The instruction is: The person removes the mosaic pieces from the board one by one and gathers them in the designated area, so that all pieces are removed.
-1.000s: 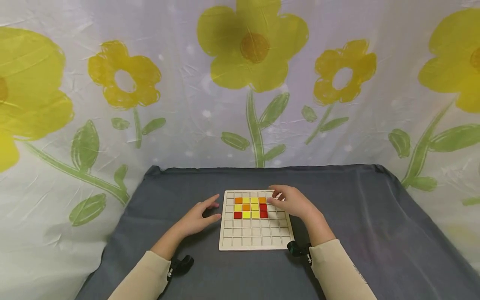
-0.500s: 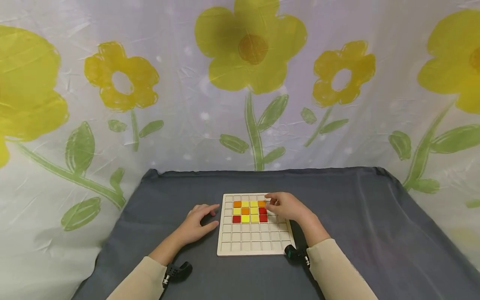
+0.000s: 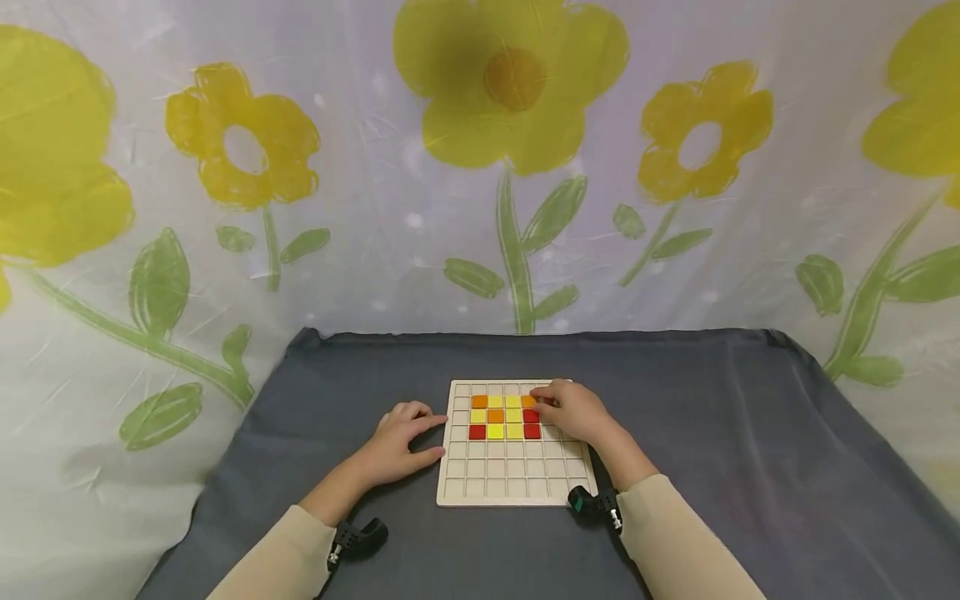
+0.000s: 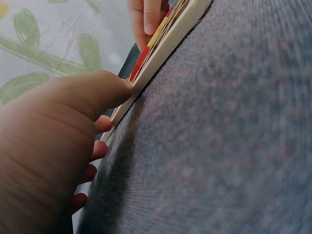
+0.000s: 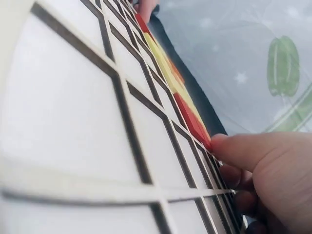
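Note:
A square wooden grid board [image 3: 517, 487] lies on the dark cloth. Near its far side, red, yellow and orange square tiles sit in three rows of cells. My right hand [image 3: 577, 414] reaches over from the right; its thumb and index finger pinch at the orange tile [image 3: 526, 402] in the far right corner of the pattern, partly covering it. In the right wrist view the thumb [image 5: 239, 148] meets the end of the red tiles [image 5: 190, 117], hiding what lies beyond. My left hand [image 3: 397, 446] touches the board's left edge with extended index finger and thumb [image 4: 109, 90].
A dark grey cloth [image 3: 480, 550] covers the table. Behind it hangs a pale curtain [image 3: 360, 250] printed with yellow flowers. Black cameras are strapped on both wrists, the right one [image 3: 588, 502] close to the board's near right corner.
My right hand has moved slightly left, and its thumb and index finger have come onto the orange tile. My left hand has come right, from beside the board to touching its edge.

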`<move>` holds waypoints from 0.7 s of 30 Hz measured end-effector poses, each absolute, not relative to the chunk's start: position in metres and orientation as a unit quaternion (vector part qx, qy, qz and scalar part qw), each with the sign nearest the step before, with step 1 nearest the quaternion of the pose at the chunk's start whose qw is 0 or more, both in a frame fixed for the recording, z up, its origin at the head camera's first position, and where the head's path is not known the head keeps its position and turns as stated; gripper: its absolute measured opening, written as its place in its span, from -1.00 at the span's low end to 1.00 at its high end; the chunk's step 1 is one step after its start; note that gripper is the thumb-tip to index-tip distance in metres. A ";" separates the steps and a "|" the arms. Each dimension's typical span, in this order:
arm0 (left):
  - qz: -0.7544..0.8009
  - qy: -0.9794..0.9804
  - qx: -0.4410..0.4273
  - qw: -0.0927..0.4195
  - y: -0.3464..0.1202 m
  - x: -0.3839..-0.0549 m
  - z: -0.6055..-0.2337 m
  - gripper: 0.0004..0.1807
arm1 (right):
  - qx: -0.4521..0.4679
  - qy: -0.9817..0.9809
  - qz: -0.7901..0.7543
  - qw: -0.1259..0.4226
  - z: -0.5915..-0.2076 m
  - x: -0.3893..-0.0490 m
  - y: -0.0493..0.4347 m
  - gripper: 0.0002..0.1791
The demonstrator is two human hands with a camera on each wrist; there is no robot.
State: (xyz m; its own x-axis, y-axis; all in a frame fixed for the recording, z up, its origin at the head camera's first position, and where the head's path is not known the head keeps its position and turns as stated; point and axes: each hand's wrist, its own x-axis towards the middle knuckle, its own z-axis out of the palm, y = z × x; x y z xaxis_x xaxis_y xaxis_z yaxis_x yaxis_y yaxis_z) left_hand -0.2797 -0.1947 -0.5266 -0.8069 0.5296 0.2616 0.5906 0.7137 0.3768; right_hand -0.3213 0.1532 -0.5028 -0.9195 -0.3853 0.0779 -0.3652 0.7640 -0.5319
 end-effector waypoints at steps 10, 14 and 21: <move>-0.223 -0.931 -0.285 0.047 -0.192 -0.276 -0.519 -0.42 | -0.160 0.944 -0.289 -0.026 -0.499 -0.317 0.142 -0.69; -0.224 -0.931 -0.283 0.050 -0.192 -0.276 -0.517 -0.43 | -0.161 0.941 -0.294 -0.048 -0.497 -0.315 0.138 -0.67; -0.224 -0.932 -0.281 0.050 -0.191 -0.278 -0.515 -0.43 | -0.159 0.940 -0.295 -0.060 -0.493 -0.316 0.135 -0.66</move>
